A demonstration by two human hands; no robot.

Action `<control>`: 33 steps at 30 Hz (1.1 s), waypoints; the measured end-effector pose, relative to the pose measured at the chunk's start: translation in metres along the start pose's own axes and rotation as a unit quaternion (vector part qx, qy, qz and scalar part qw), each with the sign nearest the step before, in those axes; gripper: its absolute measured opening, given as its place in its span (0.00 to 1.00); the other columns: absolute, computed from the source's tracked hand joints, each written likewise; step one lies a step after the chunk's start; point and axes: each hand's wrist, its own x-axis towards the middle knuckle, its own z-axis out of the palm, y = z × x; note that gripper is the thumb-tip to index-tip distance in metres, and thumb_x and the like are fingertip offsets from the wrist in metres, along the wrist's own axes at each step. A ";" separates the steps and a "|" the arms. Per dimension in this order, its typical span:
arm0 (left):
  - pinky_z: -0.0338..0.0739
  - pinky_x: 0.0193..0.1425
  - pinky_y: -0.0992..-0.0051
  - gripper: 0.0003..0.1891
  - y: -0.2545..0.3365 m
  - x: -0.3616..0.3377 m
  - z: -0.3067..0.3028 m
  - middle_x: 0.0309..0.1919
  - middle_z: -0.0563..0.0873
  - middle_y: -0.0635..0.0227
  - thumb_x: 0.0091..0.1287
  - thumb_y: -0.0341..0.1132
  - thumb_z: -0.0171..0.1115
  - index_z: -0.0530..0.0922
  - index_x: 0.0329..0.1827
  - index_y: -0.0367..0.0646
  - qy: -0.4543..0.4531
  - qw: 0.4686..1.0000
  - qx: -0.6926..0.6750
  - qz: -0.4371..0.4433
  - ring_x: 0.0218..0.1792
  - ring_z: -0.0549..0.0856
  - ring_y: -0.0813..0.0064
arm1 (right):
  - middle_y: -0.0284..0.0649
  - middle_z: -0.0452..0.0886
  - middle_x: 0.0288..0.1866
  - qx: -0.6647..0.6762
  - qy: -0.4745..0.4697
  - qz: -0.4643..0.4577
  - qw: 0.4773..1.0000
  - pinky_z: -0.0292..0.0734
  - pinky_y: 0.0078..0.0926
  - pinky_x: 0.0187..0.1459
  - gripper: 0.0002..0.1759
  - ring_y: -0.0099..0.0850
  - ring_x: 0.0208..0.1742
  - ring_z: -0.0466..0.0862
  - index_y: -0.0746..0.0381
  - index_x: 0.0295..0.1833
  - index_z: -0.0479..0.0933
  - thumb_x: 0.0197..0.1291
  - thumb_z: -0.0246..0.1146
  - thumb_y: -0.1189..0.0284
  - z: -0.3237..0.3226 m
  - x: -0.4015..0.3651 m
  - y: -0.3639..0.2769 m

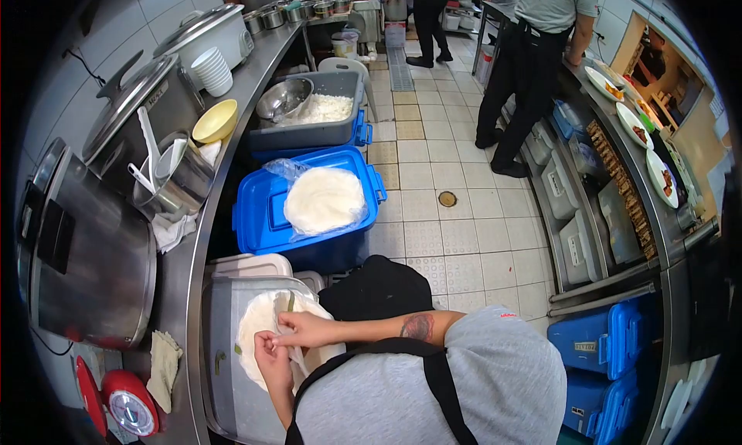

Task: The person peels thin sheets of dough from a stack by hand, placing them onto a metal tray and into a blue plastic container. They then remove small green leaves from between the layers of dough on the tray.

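My right hand [308, 329] and my left hand [275, 361] meet over a shallow grey tray [220, 402] at the lower left. Their fingers are closed in a pinch, and a pale, thin edge shows at them; I cannot make out what it is. Beneath the hands lies a wide white mound [253, 321] that looks like flour or dough. A small green piece [220, 361] rests on the tray's left side. Just ahead, an opened plastic bag of white powder [325, 201] sits on a blue lidded bin [259, 217].
Beyond the bin, a grey tub [263, 141] holds a metal bowl [284, 99] and white grains [328, 110]. Large pots and a red scale [130, 402] line the left counter. A co-worker [541, 58] stands at the right counter near plated food [635, 126]; another person [430, 20] is farther back.
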 end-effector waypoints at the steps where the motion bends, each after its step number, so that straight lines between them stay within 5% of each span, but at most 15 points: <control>1: 0.65 0.33 0.86 0.10 -0.004 0.003 0.000 0.32 0.72 0.71 0.59 0.18 0.46 0.68 0.40 0.42 0.010 0.999 -0.037 0.024 0.32 0.70 0.86 | 0.42 0.81 0.33 -0.006 -0.006 0.013 1.000 0.83 0.27 0.28 0.19 0.27 0.30 0.83 0.67 0.44 0.72 0.64 0.63 0.60 -0.002 0.000 -0.002; 3: 0.65 0.30 0.86 0.08 -0.019 0.008 -0.010 0.32 0.72 0.73 0.62 0.21 0.45 0.68 0.40 0.44 0.046 0.991 -0.105 0.067 0.30 0.71 0.87 | 0.43 0.82 0.33 -0.015 -0.011 -0.024 1.000 0.82 0.27 0.29 0.15 0.26 0.30 0.84 0.69 0.43 0.74 0.62 0.64 0.67 -0.003 0.000 0.008; 7: 0.61 0.17 0.87 0.05 0.004 0.005 -0.033 0.30 0.72 0.79 0.69 0.26 0.44 0.68 0.38 0.49 0.089 0.983 -0.157 -0.022 0.22 0.69 0.91 | 0.37 0.73 0.23 -0.081 0.010 -0.055 0.995 0.75 0.28 0.26 0.12 0.23 0.25 0.79 0.62 0.31 0.68 0.60 0.64 0.71 -0.014 0.003 -0.002; 11: 0.63 0.18 0.87 0.03 0.003 0.001 -0.022 0.27 0.71 0.78 0.72 0.30 0.48 0.69 0.38 0.49 0.136 0.967 -0.216 0.021 0.17 0.65 0.91 | 0.37 0.70 0.21 -0.204 0.059 -0.120 0.970 0.70 0.29 0.28 0.13 0.24 0.25 0.72 0.63 0.29 0.67 0.56 0.65 0.71 -0.029 0.008 -0.010; 15: 0.70 0.24 0.87 0.02 0.002 -0.007 -0.021 0.29 0.74 0.76 0.69 0.30 0.52 0.69 0.41 0.46 0.062 0.980 -0.188 0.014 0.22 0.71 0.89 | 0.29 0.71 0.23 -0.162 0.051 -0.065 0.983 0.68 0.24 0.29 0.12 0.19 0.27 0.69 0.62 0.31 0.69 0.59 0.65 0.70 -0.030 0.003 -0.018; 19: 0.72 0.26 0.78 0.10 0.005 -0.013 -0.014 0.27 0.73 0.70 0.62 0.25 0.52 0.69 0.46 0.41 0.030 0.998 0.016 0.045 0.26 0.76 0.79 | 0.28 0.73 0.33 -0.039 -0.020 0.000 0.999 0.70 0.17 0.40 0.06 0.17 0.36 0.71 0.63 0.37 0.71 0.60 0.63 0.76 -0.012 0.007 -0.004; 20: 0.72 0.27 0.76 0.10 0.004 -0.012 -0.014 0.27 0.73 0.69 0.62 0.26 0.54 0.69 0.46 0.41 0.030 0.990 0.106 0.087 0.26 0.77 0.78 | 0.30 0.77 0.39 -0.080 -0.036 -0.028 0.996 0.71 0.18 0.48 0.08 0.18 0.43 0.74 0.65 0.44 0.72 0.59 0.61 0.79 -0.013 0.002 -0.005; 22: 0.72 0.30 0.72 0.11 0.011 -0.013 -0.010 0.25 0.76 0.62 0.60 0.28 0.60 0.72 0.44 0.37 0.045 0.973 0.207 0.095 0.27 0.79 0.72 | 0.33 0.73 0.36 -0.028 0.009 -0.082 0.996 0.69 0.19 0.44 0.10 0.20 0.41 0.71 0.64 0.41 0.70 0.56 0.63 0.78 0.001 0.002 -0.003; 24: 0.73 0.35 0.76 0.07 0.022 -0.013 -0.009 0.28 0.80 0.65 0.64 0.29 0.59 0.74 0.41 0.37 0.060 0.972 0.214 0.076 0.30 0.79 0.77 | 0.38 0.74 0.40 0.053 0.029 -0.091 0.994 0.70 0.23 0.49 0.14 0.24 0.44 0.72 0.65 0.47 0.70 0.54 0.63 0.77 0.009 0.003 -0.004; 27: 0.73 0.36 0.79 0.05 0.026 -0.010 -0.010 0.27 0.81 0.69 0.66 0.29 0.58 0.75 0.36 0.36 0.050 0.983 0.170 0.049 0.31 0.77 0.83 | 0.40 0.76 0.41 0.189 0.025 0.044 0.981 0.70 0.24 0.52 0.15 0.25 0.48 0.75 0.66 0.49 0.71 0.56 0.62 0.75 0.002 0.001 -0.013; 33: 0.72 0.32 0.77 0.04 0.019 -0.007 -0.011 0.23 0.82 0.64 0.62 0.26 0.58 0.78 0.37 0.35 0.045 0.983 0.153 0.095 0.27 0.80 0.79 | 0.47 0.77 0.29 -0.115 0.066 -0.131 0.982 0.74 0.27 0.39 0.09 0.34 0.33 0.79 0.67 0.40 0.72 0.58 0.62 0.74 0.002 -0.006 -0.040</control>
